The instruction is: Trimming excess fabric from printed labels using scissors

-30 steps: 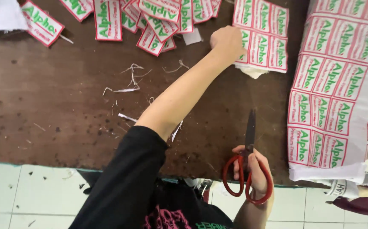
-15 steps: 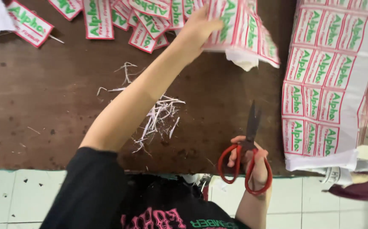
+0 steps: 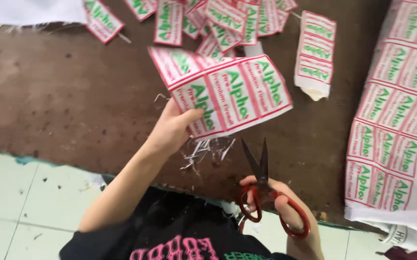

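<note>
My left hand (image 3: 172, 129) holds a strip of white cloth labels (image 3: 227, 94) with red borders and green print, lifted above the brown table (image 3: 54, 101). The strip hangs tilted, its lower edge near the scissors. My right hand (image 3: 285, 207) grips red-handled scissors (image 3: 264, 185) near the table's front edge, blades slightly apart and pointing up toward the strip. White thread scraps (image 3: 208, 149) lie under the strip.
Several cut single labels (image 3: 218, 21) are scattered at the back. A short strip of labels (image 3: 314, 53) lies right of centre. A large uncut sheet of labels (image 3: 396, 125) covers the right side. White cloth (image 3: 25, 9) lies at the back left. Tiled floor (image 3: 21, 202) shows below.
My left hand has drawn the label strip from the back of the table toward me and lifted it. The right hand with the scissors has stayed near the front edge, its blades now slightly parted.
</note>
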